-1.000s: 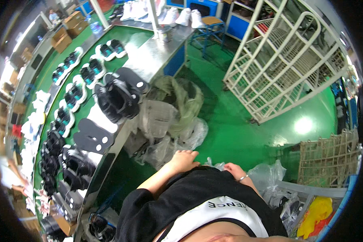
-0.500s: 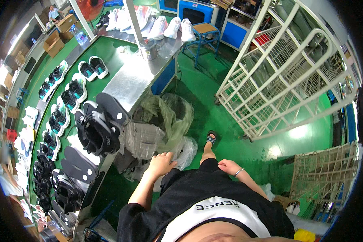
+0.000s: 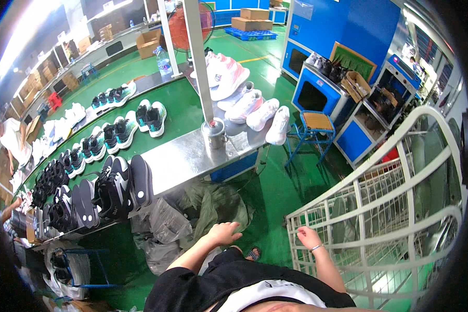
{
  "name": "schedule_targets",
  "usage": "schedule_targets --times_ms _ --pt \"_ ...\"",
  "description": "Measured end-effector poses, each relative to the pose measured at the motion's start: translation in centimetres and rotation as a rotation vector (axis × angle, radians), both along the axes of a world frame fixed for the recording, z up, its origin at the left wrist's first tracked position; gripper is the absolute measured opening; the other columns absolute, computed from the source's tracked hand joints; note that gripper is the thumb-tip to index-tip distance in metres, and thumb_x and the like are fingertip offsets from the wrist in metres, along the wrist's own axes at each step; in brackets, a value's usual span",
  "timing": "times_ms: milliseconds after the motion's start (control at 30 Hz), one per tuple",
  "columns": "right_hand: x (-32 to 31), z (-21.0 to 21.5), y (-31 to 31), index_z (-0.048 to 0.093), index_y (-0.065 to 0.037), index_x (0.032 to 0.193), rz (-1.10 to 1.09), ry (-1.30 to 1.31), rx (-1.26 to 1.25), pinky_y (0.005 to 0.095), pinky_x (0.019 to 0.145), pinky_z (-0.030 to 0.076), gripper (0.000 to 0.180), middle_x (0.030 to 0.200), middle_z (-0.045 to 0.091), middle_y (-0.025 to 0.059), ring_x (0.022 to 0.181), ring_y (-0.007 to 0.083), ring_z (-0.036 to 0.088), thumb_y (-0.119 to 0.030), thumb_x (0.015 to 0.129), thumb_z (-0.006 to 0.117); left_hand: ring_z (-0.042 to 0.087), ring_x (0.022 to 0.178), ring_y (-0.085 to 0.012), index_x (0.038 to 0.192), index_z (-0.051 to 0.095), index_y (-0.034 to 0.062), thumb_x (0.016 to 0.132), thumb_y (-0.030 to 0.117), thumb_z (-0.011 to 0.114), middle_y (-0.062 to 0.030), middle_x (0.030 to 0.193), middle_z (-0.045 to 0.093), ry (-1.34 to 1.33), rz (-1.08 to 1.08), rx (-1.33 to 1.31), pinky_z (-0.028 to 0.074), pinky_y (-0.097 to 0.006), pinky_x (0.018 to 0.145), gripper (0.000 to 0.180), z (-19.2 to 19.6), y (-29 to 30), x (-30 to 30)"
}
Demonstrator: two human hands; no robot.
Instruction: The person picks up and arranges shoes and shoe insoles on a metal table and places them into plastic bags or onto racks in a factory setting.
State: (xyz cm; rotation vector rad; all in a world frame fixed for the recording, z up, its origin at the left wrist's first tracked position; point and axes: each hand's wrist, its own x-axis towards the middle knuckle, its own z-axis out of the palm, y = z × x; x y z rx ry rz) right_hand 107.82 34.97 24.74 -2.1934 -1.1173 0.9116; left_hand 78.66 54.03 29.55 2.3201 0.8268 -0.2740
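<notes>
My left hand (image 3: 224, 234) hangs over the floor beside the bench, its fingers loosely stretched and nothing in it. Plastic-wrapped bundles (image 3: 164, 221) lie on the floor to its left. With fingers loosely bent and apart, my right hand (image 3: 309, 237), a bracelet at its wrist, is near the white wire cage trolley (image 3: 348, 208); no grip on the trolley shows. On the bench's near edge stand black sneakers (image 3: 114, 187) beside dark insoles (image 3: 140, 179). Rows of black and teal sneakers (image 3: 119, 130) rest on the green belt (image 3: 179, 99).
White and pink shoes (image 3: 265, 114) line the bench's far end, near a metal can (image 3: 213, 132) and a post (image 3: 198, 62). A blue stool (image 3: 314, 127) stands before blue cabinets (image 3: 317, 96). Another person (image 3: 16, 140) is at the far left.
My view has swung to the right and lifted, bringing in more of the blue cabinets. My right hand now appears close to the trolley; both hands remain without anything held.
</notes>
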Motion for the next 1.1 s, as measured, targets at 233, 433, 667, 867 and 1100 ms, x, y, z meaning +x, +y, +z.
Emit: schedule_targets --times_ms 233,433,667,867,1100 --pt "4.1 1.8 9.3 0.055 -0.001 0.095 0.203 0.138 0.131 0.0292 0.071 0.046 0.025 0.089 0.06 0.0137 0.081 0.0213 0.058 -0.018 0.076 0.056 0.051 0.098 -0.0304 0.114 0.044 0.0099 0.075 0.043 0.049 -0.0151 0.107 0.053 0.083 0.336 0.001 0.039 -0.041 0.082 0.051 -1.6 1.6 0.9" --pt "7.0 4.0 16.5 0.055 0.0 0.095 0.229 0.092 0.178 0.027 0.068 0.046 0.024 0.085 0.059 0.0104 0.075 0.017 0.057 -0.015 0.077 0.055 0.051 0.098 -0.0308 0.114 0.043 0.0061 0.076 0.038 0.052 -0.017 0.105 0.053 -0.113 0.749 -0.03 0.04 -0.038 0.082 0.051 -4.3 7.4 2.7" --pt "12.9 5.0 23.4 0.056 -0.001 0.093 -0.002 -0.073 0.361 0.0254 0.068 0.045 0.019 0.085 0.06 0.0084 0.076 0.0147 0.057 -0.011 0.078 0.055 0.028 0.118 -0.0302 0.121 0.037 0.0147 0.075 0.047 0.049 -0.0115 0.128 0.032 0.189 1.629 0.139 0.029 -0.051 0.089 0.058 -8.7 22.1 7.1" --pt "15.7 7.3 32.2 0.056 -0.002 0.092 -0.016 -0.231 0.566 0.0287 0.06 0.044 0.016 0.077 0.057 0.0112 0.066 0.0214 0.055 -0.01 0.077 0.054 0.008 0.126 -0.0335 0.127 0.03 0.0244 0.08 0.04 0.037 -0.0105 0.138 0.013 0.344 2.097 0.216 0.015 -0.061 0.091 0.05 -8.5 26.7 9.4" --pt "21.4 9.8 41.5 0.056 -0.006 0.089 0.335 -0.627 0.546 0.0365 0.071 0.043 0.018 0.09 0.056 0.0087 0.084 0.0283 0.051 -0.009 0.071 0.055 0.01 0.126 -0.0321 0.127 0.029 0.024 0.08 0.039 0.031 -0.0091 0.138 0.015 0.414 2.115 0.213 0.016 -0.062 0.089 0.049 -6.8 27.8 11.4"
